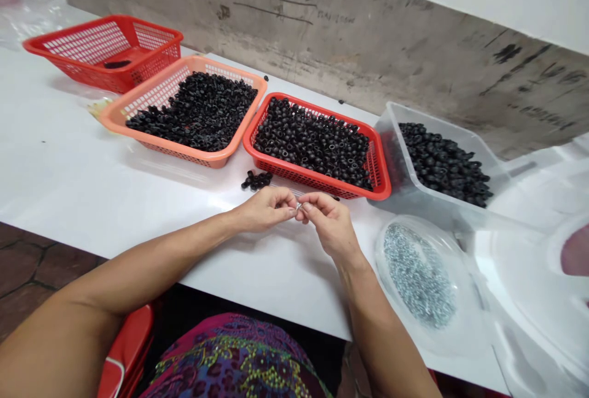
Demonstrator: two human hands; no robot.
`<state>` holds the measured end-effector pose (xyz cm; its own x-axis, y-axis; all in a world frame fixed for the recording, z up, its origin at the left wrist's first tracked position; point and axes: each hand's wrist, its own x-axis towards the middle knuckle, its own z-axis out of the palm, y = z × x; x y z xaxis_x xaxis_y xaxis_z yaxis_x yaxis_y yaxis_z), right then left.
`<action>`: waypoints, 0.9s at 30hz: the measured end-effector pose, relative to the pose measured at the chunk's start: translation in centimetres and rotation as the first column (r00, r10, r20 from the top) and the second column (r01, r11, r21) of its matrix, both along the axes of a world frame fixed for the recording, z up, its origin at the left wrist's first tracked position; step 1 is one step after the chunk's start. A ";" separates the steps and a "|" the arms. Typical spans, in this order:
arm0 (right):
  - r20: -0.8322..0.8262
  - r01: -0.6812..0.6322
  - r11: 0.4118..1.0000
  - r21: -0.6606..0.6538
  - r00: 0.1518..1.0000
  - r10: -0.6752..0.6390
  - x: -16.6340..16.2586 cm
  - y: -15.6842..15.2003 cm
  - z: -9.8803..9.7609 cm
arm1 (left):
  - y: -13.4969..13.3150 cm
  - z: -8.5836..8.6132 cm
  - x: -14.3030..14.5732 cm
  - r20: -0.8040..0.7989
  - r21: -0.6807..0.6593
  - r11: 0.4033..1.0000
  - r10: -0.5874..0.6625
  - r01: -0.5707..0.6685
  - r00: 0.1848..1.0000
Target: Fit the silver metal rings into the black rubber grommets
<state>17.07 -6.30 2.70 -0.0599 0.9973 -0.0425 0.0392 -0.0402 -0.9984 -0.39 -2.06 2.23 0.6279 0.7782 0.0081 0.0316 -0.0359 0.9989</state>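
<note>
Small, shiny, silvery, metal-looking piece (299, 206) | glinting, pinched, mostly covered, shape too tiny to call | up over the white worktop (276, 269), inward of its near edge!

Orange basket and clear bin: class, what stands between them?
In the head view, a red basket of small black pieces stands between the orange basket and the clear bin.

Your 1 camera sits on your head, looking forward and down past your patterned top (239, 361) at your left hand (267, 208) and right hand (330, 219), both close below. It looks across the counter (285, 287) to the wall (276, 24) behind; the counter's near edge slants down toward the right.
</note>
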 end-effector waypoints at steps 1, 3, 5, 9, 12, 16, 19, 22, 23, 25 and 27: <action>0.004 0.003 1.000 -0.009 1.000 -0.003 0.0 0.0 0.0 | 0.0 0.0 0.0 -0.002 -0.004 1.000 0.007 -0.007 1.000; 0.018 0.001 1.000 -0.019 1.000 0.000 0.0 0.1 -0.1 | 0.0 0.1 0.0 0.012 -0.035 0.999 0.010 -0.010 1.000; 0.046 -0.007 1.000 0.000 0.999 0.007 0.2 0.1 -0.1 | 0.0 0.2 -0.1 0.040 -0.109 0.994 0.000 0.004 0.999; 0.092 -0.057 0.994 0.089 0.995 0.048 0.5 0.1 -0.1 | 0.2 0.2 -0.1 0.103 -0.296 0.955 -0.003 0.033 0.995; 0.109 -0.060 0.992 0.110 0.993 0.048 0.4 0.0 -0.1 | 0.2 0.2 -0.1 0.131 -0.343 0.939 0.008 0.038 0.991; 0.157 -0.024 0.995 0.097 0.988 0.009 0.4 -0.1 -0.1 | 0.1 0.3 -0.1 0.135 -0.329 0.943 0.001 0.044 0.991; 0.159 -0.014 0.994 0.109 0.987 -0.003 0.4 -0.1 -0.2 | 0.1 0.3 -0.1 0.132 -0.311 0.949 -0.004 0.045 0.991; 0.151 -0.029 0.987 0.159 0.988 0.005 0.5 -0.1 -0.2 | 0.1 0.3 -0.1 0.145 -0.323 0.945 -0.014 0.061 0.989; 0.162 -0.041 0.985 0.170 0.987 0.013 0.5 -0.1 -0.3 | 0.2 0.4 -0.1 0.147 -0.331 0.942 -0.016 0.065 0.989; 0.184 -0.050 0.982 0.181 0.983 0.017 0.6 -0.1 -0.4 | 0.2 0.4 -0.1 0.143 -0.349 0.935 -0.014 0.064 0.990; 0.192 -0.047 0.982 0.183 0.981 0.011 0.6 -0.1 -0.4 | 0.2 0.5 -0.1 0.136 -0.365 0.929 -0.008 0.058 0.991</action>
<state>17.68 -6.42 2.27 -0.0976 0.9867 0.1299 0.2261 0.1491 -0.9626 -0.49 -1.83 2.72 0.6661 0.7210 -0.1909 -0.0942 0.3353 0.9374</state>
